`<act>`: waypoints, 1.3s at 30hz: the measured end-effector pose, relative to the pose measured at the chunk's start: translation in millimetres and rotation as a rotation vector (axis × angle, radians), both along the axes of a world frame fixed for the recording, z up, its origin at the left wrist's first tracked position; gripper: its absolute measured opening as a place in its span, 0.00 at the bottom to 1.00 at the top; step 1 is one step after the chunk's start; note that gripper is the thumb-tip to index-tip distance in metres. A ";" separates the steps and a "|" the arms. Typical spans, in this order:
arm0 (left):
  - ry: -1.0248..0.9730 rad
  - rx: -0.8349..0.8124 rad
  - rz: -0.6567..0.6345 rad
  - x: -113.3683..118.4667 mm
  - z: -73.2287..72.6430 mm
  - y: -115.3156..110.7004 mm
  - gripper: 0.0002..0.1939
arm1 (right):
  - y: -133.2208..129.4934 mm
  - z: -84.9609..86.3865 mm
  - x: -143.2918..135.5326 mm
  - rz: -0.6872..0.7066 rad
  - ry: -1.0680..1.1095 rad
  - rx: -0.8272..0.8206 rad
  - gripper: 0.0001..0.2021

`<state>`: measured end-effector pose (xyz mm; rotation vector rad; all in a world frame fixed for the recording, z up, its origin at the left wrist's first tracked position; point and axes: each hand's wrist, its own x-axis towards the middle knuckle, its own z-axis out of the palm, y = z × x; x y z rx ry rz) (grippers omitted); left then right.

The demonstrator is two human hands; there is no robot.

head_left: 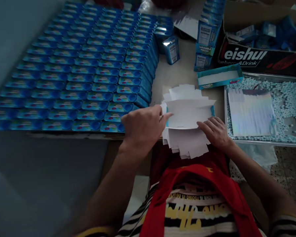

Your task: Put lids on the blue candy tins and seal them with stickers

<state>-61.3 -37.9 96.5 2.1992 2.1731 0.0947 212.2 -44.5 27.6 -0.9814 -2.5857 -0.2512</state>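
A partly folded cardboard tray, white on its inner face with blue showing at both ends, lies in front of me. It rests on a stack of flat white cardboard blanks at the table's front edge. My left hand is closed on the tray's left end, its thumb over the inner side. At the near right corner, my right hand pinches the tray, fingers bent around its edge. A finished tray of the same kind, blue and marked "Caramelo Macizo", stands beyond my right hand.
Rows of small blue boxes cover the left of the table. A single blue box stands behind the blanks. To the right are stacked filled trays, a black carton and a metal pan of pale blue pellets with shiny sheets.
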 end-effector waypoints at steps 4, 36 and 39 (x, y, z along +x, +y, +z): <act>-0.275 0.093 -0.409 8.4 -36.1 -14.9 0.13 | 20.8 -14.7 -8.9 -0.082 0.043 -0.106 0.13; -0.128 -0.149 -0.372 41.9 -82.0 -8.0 0.10 | 17.7 2.9 -42.5 -0.400 -0.316 -0.535 0.23; -0.148 -0.173 -0.557 27.0 -68.4 11.3 0.10 | 14.9 40.9 -23.9 -0.209 -0.202 -0.734 0.17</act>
